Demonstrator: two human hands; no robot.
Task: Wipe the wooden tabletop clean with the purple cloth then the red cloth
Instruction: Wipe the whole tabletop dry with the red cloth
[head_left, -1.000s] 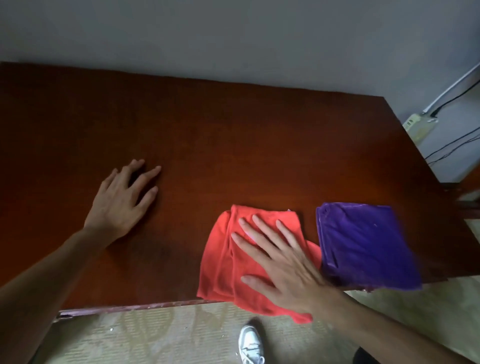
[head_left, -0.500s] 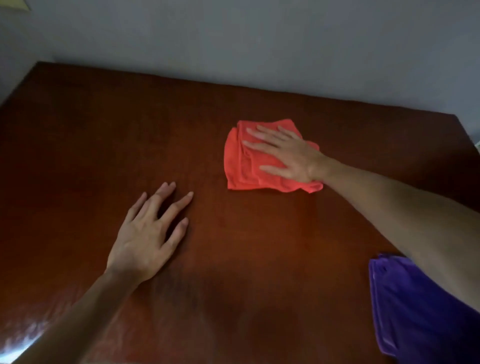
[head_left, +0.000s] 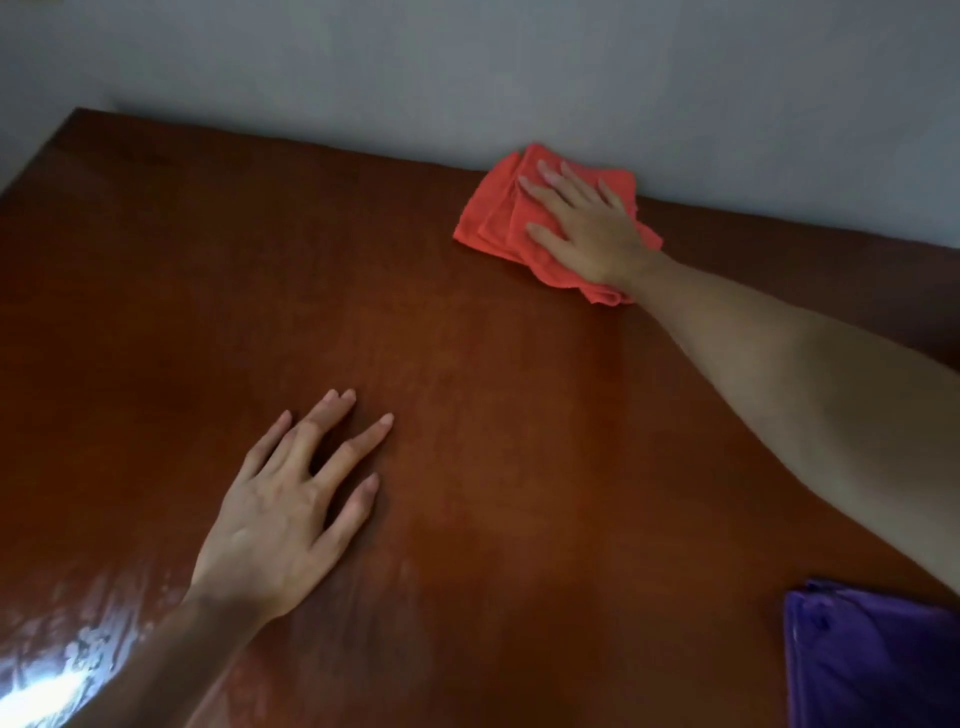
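Observation:
The red cloth (head_left: 491, 221), folded, lies at the far edge of the dark wooden tabletop (head_left: 493, 395), right against the wall. My right hand (head_left: 584, 228) presses flat on top of it with fingers spread, arm stretched out across the table. My left hand (head_left: 291, 514) rests palm down on the bare wood nearer to me, fingers apart, holding nothing. The purple cloth (head_left: 872, 670) lies folded at the near right corner of the view, partly cut off by the frame and untouched.
A plain grey wall (head_left: 467, 73) runs along the table's far edge. The table's left edge shows at the upper left. A bright glare patch (head_left: 47, 691) sits on the glossy wood at the near left.
My right hand has pushed the red cloth from the near edge beside the purple cloth across the table to the far edge by the wall. My left hand stayed planted.

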